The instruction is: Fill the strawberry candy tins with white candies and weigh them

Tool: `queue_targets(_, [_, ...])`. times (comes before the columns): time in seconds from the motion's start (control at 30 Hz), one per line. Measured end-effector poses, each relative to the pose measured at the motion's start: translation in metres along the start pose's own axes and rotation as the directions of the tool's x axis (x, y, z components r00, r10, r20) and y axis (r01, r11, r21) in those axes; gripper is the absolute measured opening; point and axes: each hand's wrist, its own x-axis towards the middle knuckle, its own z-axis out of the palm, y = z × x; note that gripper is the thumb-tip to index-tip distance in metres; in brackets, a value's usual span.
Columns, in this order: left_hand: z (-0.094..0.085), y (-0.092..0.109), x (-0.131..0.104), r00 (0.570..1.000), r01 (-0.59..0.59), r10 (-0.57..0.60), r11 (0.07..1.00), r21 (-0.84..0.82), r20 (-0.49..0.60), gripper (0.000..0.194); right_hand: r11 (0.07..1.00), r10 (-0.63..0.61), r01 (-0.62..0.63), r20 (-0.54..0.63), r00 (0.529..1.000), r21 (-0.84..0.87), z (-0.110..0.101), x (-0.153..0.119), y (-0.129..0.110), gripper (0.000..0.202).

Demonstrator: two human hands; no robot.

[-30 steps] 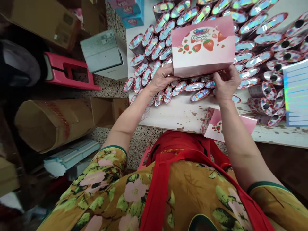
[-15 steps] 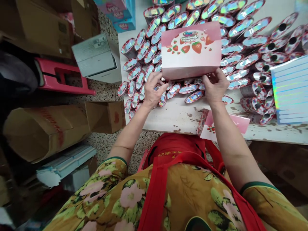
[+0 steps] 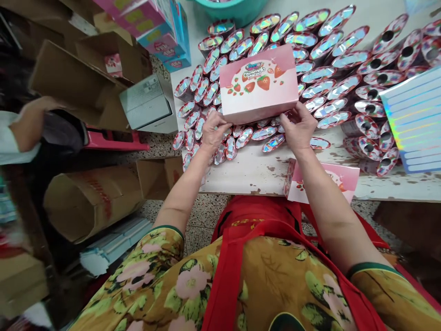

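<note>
A pink and white candy box (image 3: pixel 259 85) printed with strawberries lies tilted over the packed tubes, its long near side turned toward me. My left hand (image 3: pixel 214 131) pinches at its near left corner, fingers bent and close together. At the near right corner, my right hand (image 3: pixel 299 126) has its thumb under the edge and its fingers curled by the end. The fingertips of both hands are partly hidden by the box. Around and under it stand many tubes with shiny oval ends (image 3: pixel 263 133). A second strawberry box (image 3: pixel 339 177) sits by the table's front edge, partly behind my right forearm.
Striped holographic sheets (image 3: pixel 415 122) lie on the worn white table (image 3: pixel 241 177) at right. At the back are a teal basin (image 3: pixel 230 11) and blue-pink boxes (image 3: pixel 168 43). Cartons (image 3: pixel 93 202), a pink stool (image 3: pixel 117 140) and another person's arm (image 3: pixel 31 122) are at left.
My view has shifted a little, bringing the teal basin and another person's arm into sight. The box has tilted slightly, with both hands staying at its near corners.
</note>
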Motion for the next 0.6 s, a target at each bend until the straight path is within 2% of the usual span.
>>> queue_targets(0.1, [-0.003, -0.001, -0.005, 1.0, -0.019, 0.019, 0.999, 0.027, 0.0, 0.031, 0.998, 0.031, -0.028, -0.054, 0.998, 0.049, 0.002, -0.001, 0.003, 0.043])
queue_targets(0.2, [-0.012, 0.018, -0.008, 0.997, -0.052, 0.057, 0.995, 0.081, -0.055, 0.044, 0.997, 0.03, -0.027, -0.051, 0.998, 0.073, 0.002, -0.002, 0.004, 0.041])
queue_targets(0.3, [-0.018, 0.039, -0.002, 0.995, -0.085, 0.09, 0.989, 0.121, -0.039, 0.052, 0.998, 0.021, -0.019, -0.039, 0.999, 0.062, 0.0, -0.001, -0.001, 0.041])
queue_targets(0.4, [-0.017, 0.044, 0.006, 1.0, -0.018, 0.018, 0.998, 0.056, 0.0, 0.044, 0.999, 0.012, -0.011, -0.024, 1.0, 0.047, -0.003, 0.0, -0.009, 0.042])
queue_targets(0.5, [-0.018, 0.038, 0.009, 0.99, 0.065, -0.06, 0.997, -0.036, 0.131, 0.026, 0.998, 0.014, -0.013, -0.017, 1.0, 0.054, -0.004, 0.001, -0.013, 0.041])
queue_targets(0.6, [-0.026, 0.036, 0.014, 0.985, 0.062, -0.045, 0.993, -0.099, 0.164, 0.016, 0.996, 0.022, -0.019, -0.035, 0.999, 0.082, -0.001, 0.0, -0.009, 0.038])
